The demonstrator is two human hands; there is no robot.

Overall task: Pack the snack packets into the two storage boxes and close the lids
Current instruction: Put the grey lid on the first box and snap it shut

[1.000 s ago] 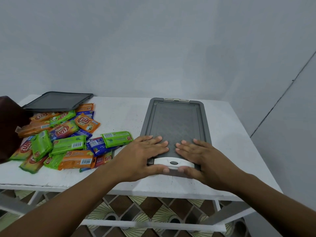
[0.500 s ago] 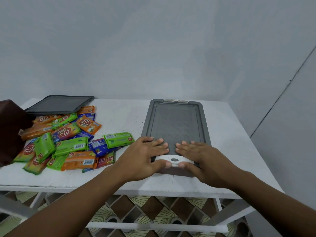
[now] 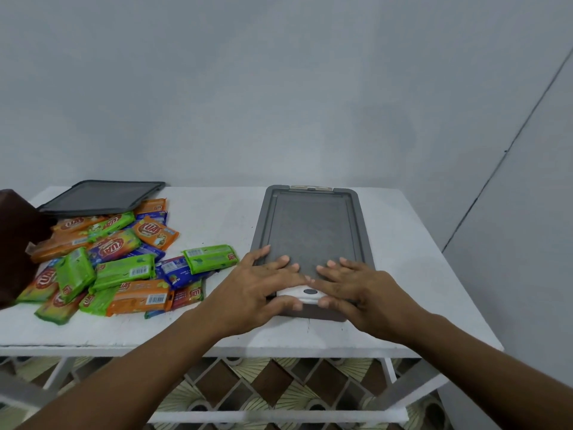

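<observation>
Presses shut the lidded storage box (image 3: 310, 231) at 12 o'clock on the table (image 3: 217, 218), left hand (image 3: 251, 290) and right hand (image 3: 362, 290) flat, thumbs against its white latch (image 3: 305, 293), then likely calls for reaching the loose snack packets (image 3: 124, 268) at 9 o'clock.

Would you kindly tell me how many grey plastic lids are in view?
2. One grey plastic lid sits on the dark box, under the left hand and right hand; the other lies at the white table's back left, overlapping colourful snack packets.

packets (image 3: 117, 262) left of box (image 3: 310, 231) (lidded)
</observation>
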